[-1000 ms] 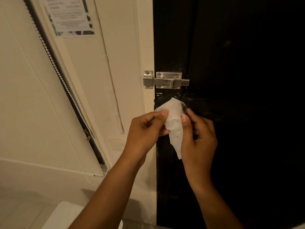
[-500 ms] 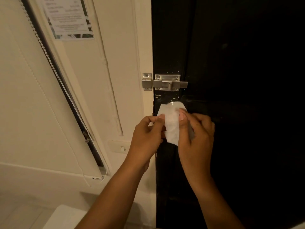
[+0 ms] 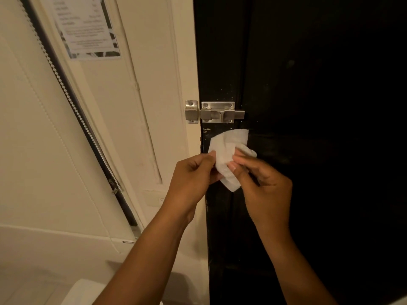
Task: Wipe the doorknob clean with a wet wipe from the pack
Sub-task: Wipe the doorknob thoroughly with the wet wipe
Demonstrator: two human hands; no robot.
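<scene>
Two bare hands meet in front of a black door, both pinching one white wet wipe (image 3: 226, 155). The left hand (image 3: 193, 175) grips the wipe's left edge between thumb and fingertips. The right hand (image 3: 264, 183) pinches its right side, fingers curled closed on the crumpled cloth. The hands sit close together, the wipe bunched between them, its upper corner standing up and its lower corner hanging down.

The doorknob is not visible; the wipe and hands cover the part of the door (image 3: 319, 106) where it might be, so its exact place cannot be told.

Just above the wipe is one silver slide bolt (image 3: 217, 112), spanning from the door to the cream door frame (image 3: 185, 62). One printed paper notice (image 3: 88, 27) is stuck to the cream wall at upper left. One beaded cord (image 3: 72, 102) runs diagonally down the wall. One pale rounded object (image 3: 81, 291) sits at the bottom edge, unclear.
</scene>
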